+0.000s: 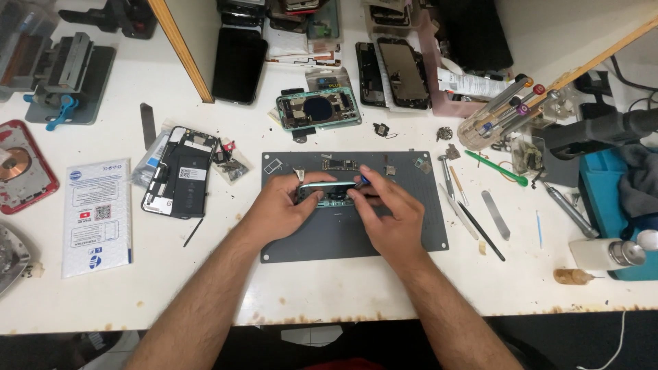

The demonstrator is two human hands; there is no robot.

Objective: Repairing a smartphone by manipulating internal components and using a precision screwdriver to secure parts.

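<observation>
The opened phone (330, 192) sits tilted on edge at the middle of the grey work mat (322, 243), its greenish frame uppermost and its insides facing the person. The left hand (279, 207) is curled closed around the phone's left end, thumb on top of the frame. The right hand (392, 218) is pinched shut on a thin blue-tipped tool (362, 179) whose point meets the frame's upper right edge; how deep the tip sits cannot be told. The likeliest trouble is the tool slipping: with the phone balanced on 1 edge and steadied by 1 hand alone, a hard push could skate the tip across the exposed parts or into the left thumb. The phone could also topple flat if that grip eases. Small loose parts (391, 169) lie on the mat just behind the hands, near enough for a wrist to sweep them off among the tweezers and picks (473, 219) to the right.
</observation>
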